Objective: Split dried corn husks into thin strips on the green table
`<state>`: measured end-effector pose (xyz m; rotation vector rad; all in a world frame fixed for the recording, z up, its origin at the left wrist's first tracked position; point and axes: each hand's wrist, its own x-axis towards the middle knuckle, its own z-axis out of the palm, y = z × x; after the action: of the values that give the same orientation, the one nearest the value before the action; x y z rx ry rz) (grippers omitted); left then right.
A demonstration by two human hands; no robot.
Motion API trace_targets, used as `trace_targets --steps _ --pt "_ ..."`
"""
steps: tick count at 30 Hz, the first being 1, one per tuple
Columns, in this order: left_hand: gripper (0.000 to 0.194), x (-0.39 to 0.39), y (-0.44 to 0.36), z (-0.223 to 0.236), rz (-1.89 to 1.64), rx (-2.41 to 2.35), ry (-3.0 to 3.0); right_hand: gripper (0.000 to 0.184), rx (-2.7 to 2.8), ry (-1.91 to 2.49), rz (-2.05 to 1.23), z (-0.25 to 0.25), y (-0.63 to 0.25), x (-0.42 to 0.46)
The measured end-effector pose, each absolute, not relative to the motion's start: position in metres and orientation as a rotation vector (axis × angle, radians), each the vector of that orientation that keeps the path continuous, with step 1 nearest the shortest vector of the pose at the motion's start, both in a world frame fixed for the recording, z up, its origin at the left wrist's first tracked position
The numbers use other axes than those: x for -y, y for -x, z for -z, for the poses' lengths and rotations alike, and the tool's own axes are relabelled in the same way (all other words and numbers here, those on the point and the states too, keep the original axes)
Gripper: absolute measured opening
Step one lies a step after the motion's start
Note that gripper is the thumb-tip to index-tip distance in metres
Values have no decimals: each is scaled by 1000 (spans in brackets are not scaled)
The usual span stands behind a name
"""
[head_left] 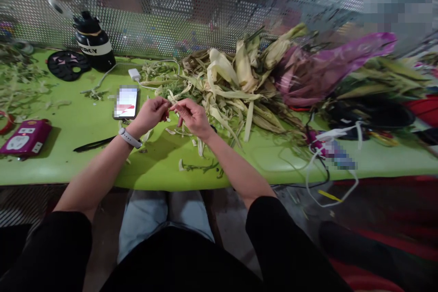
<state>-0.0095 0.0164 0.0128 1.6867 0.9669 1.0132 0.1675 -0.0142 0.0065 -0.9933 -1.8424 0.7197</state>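
Observation:
Over the green table (164, 175), my left hand (150, 114) and my right hand (193, 118) meet with fingertips almost touching. Both are closed in a pinch. What lies between the fingers is too small and too covered to make out. Right behind them, pale strips spread out from a large heap of dried corn husks (236, 75). Small husk scraps (200, 146) lie under and in front of my right hand. A phone (126, 102) with a lit screen rests just left of my left hand, which wears a pale wristband (130, 138).
A black bottle (94, 43) and a black fan-shaped thing (68, 65) stand back left. Nearer are a purple socket block (26, 138) and a dark thin strip (94, 144). Rightward are a pink plastic bag (308, 75) and white cables (310, 178) over the edge. Perforated metal (153, 13) rises behind.

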Motion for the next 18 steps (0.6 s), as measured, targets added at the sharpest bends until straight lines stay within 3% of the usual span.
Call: trace_targets --steps 10,14,18 --pt "19 -12 8 -8 -1155 -1183 -2201 44 2008 976 -408 -17 -168 19" --pt "23 -11 7 -7 -835 -1102 -2576 39 2059 970 -347 -31 -185 18" --pt "24 2 3 -15 -566 -699 -2612 38 2035 957 -380 -41 -209 7"
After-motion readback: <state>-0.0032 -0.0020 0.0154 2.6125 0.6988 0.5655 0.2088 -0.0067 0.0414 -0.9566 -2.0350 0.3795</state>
